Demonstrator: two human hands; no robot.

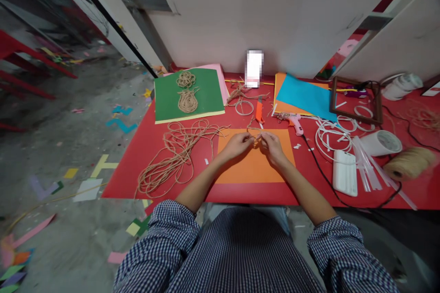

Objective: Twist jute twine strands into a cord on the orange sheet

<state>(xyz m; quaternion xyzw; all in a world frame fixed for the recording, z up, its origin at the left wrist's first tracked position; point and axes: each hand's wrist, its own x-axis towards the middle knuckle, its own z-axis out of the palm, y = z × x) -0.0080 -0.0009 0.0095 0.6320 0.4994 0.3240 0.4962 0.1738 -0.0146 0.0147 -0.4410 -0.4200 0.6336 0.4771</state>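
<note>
Both hands meet above an orange sheet [254, 169] on the red table. My left hand [238, 144] pinches a small piece of brown twine [256, 141], and my right hand [273, 146] grips the same twine from the other side. A strand of it runs up past the fingertips toward the back. Left of the sheet lies a loose heap of brown twine [175, 155]. Two coiled twine shapes, a looped one [186, 79] and a spiral one [188, 101], rest on a green sheet [209, 91].
Behind my hands are an orange cutter [259, 111], a white ring [244, 108] and a lit phone [253, 68]. To the right are a pink glue gun [296, 124], white cord, glue sticks [366, 165], a twine spool [410, 163] and a wooden frame [378, 103].
</note>
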